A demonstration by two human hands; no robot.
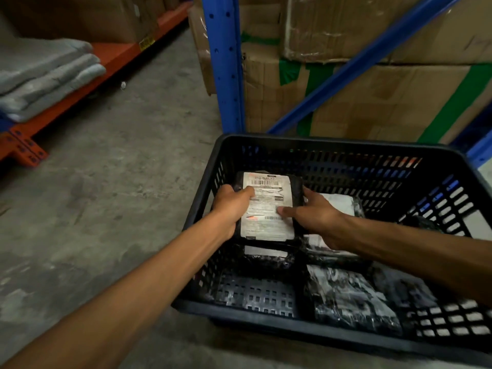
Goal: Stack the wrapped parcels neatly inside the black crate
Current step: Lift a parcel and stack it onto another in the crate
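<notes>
Hands: both reach into the black crate point(330, 145) and share one parcel point(269, 206) between them.
Left hand: the left hand point(230, 206) clasps the parcel's left edge, thumb lying across the white label point(266, 209), the other fingers out of sight behind or under the edge.
Right hand: the right hand point(314, 217) closes on the right edge, thumb pressed on the label's lower part, fingers curled round the side.
Parcel held: dark wrap, label facing up, roughly level, in the crate's far-left part, close to the left wall.
Beneath it: a second parcel point(266, 258) in dark wrap shows just under the near edge; whether the two touch I cannot tell.
Other parcels: one with a white top point(343, 202) lies behind the right hand, and a crinkled dark one point(351, 296) lies toward the near-right corner.
Crate floor: the near-left corner is bare point(255, 294).
Crate position: on the concrete floor point(119, 182), in front of blue racking point(226, 62) loaded with cardboard boxes point(399, 102).
Step in hand: likely setting the held parcel down onto the one below, building a pile on the left side.
Next move calls for: squaring the edges with the lower parcel, lowering it flat, then letting go with both hands without dragging it askew.
Risk: slick wrap may let the upper parcel slide toward the bare corner if it lands off-centre.
Progress: partly done, by my reading; the right-hand parcels look loose rather than neatly piled.
</notes>
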